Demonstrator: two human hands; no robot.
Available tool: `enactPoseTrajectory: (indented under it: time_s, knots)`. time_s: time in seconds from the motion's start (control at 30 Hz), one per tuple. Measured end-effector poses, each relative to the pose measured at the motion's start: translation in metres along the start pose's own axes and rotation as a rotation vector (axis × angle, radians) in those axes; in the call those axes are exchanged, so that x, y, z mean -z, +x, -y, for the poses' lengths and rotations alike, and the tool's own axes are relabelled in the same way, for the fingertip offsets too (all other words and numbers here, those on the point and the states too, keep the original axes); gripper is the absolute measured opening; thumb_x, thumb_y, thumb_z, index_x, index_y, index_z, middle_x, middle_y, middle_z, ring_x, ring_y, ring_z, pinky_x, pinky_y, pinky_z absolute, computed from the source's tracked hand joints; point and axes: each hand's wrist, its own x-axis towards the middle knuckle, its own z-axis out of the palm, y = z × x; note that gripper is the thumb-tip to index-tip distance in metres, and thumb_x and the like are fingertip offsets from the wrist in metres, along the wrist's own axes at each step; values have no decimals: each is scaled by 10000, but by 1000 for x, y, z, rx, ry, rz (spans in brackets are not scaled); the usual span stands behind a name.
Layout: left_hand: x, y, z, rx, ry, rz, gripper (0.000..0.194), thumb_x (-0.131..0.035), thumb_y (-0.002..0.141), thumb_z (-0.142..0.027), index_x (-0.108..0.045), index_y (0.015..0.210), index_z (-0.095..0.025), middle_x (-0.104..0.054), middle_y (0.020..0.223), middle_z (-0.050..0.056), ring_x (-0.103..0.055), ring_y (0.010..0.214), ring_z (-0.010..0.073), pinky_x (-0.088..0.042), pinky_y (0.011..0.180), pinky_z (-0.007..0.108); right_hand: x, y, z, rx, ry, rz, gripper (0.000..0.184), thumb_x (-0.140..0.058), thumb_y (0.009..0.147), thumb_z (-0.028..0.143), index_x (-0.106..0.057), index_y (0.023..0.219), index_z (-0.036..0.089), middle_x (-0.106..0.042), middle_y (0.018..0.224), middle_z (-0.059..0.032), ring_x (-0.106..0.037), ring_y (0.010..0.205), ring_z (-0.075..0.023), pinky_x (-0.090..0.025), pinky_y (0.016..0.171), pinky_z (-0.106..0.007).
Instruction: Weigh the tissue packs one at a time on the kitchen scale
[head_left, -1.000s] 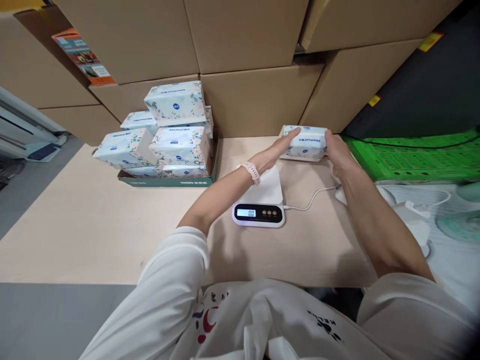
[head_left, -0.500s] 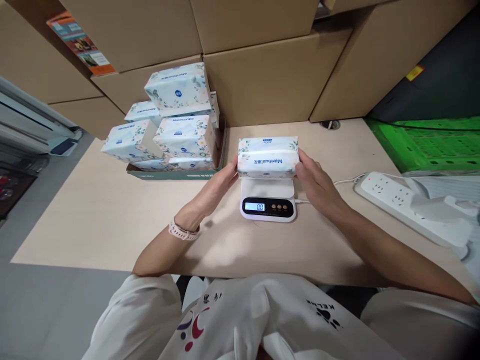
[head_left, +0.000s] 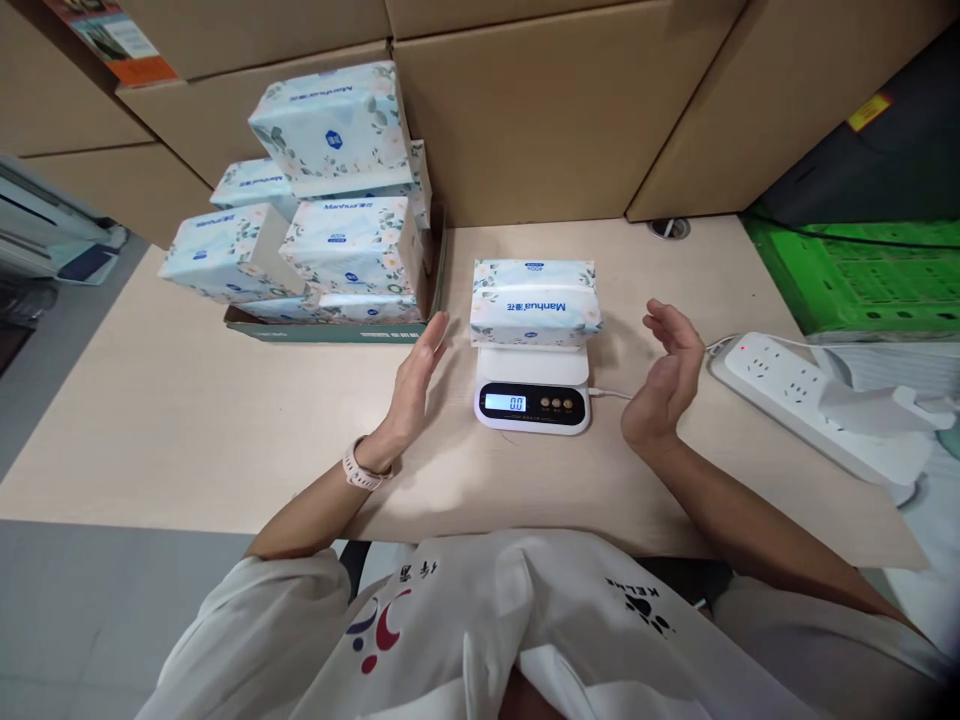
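Note:
A blue-white tissue pack (head_left: 535, 304) with flower print rests on the back part of a white digital scale (head_left: 532, 366), whose lit display reads 0.0. To the left of the pack, my left hand (head_left: 414, 385) is held open with its fingers straight, touching nothing; a pale pink band circles its wrist. My right hand (head_left: 666, 378) is to the right of the scale, open and slightly cupped, apart from the pack. Further left, a green-sided carton (head_left: 322, 331) holds several more tissue packs (head_left: 349, 245), one stacked on top (head_left: 330, 125).
Large cardboard boxes (head_left: 525, 130) form a wall behind the table (head_left: 315, 430). At the right lies a white power strip (head_left: 817, 410) with a plug and cables. A green plastic crate (head_left: 877, 280) stands beyond the table's right side. A cable hole (head_left: 667, 229) is at the back.
Both hands have let go of the tissue pack and moved apart, left hand to the left, right hand to the right. The pack stays on the scale. The view has shifted slightly.

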Motion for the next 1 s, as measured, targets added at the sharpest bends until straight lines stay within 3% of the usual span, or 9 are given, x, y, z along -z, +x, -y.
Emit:
enactPoseTrajectory:
  time_s: [0.13, 0.33, 0.63, 1.0]
  knots:
    - [-3, 1, 0, 9, -15, 8, 672, -383, 1024, -703, -494, 1576, -336, -378, 1736, 18, -276, 1657, 273, -259, 1375, 495, 6, 5, -1, 100, -13, -3, 512, -295, 1058, 466, -563, 1464, 305, -647, 1443, -96, -631, 1334, -284, -503, 1162, -562]
    - [-1, 2, -1, 10, -5, 14, 679, -372, 1018, -723, -501, 1565, -344, -378, 1736, 22, -283, 1655, 275, -255, 1376, 494, 13, 16, 0, 178, 10, -120, 537, -269, 1045, 440, -588, 1426, 238, -656, 1414, -116, -620, 1360, -289, -509, 1154, -566]
    - [-3, 2, 0, -4, -28, 28, 662, -368, 1025, -713, -520, 1549, -338, -393, 1729, 25, -293, 1650, 274, -279, 1369, 484, 14, 28, 5, 108, -47, -252, 537, -221, 1007, 436, -568, 1351, 212, -654, 1367, -135, -649, 1322, -286, -506, 1156, -581]
    - [-3, 1, -3, 3, -12, 31, 687, -380, 1016, -727, -506, 1562, -329, -384, 1733, 36, -280, 1653, 287, -264, 1372, 498, 15, 27, 3, 128, -27, -218, 531, -232, 1005, 442, -568, 1352, 222, -656, 1355, -125, -653, 1313, -290, -532, 1114, -573]
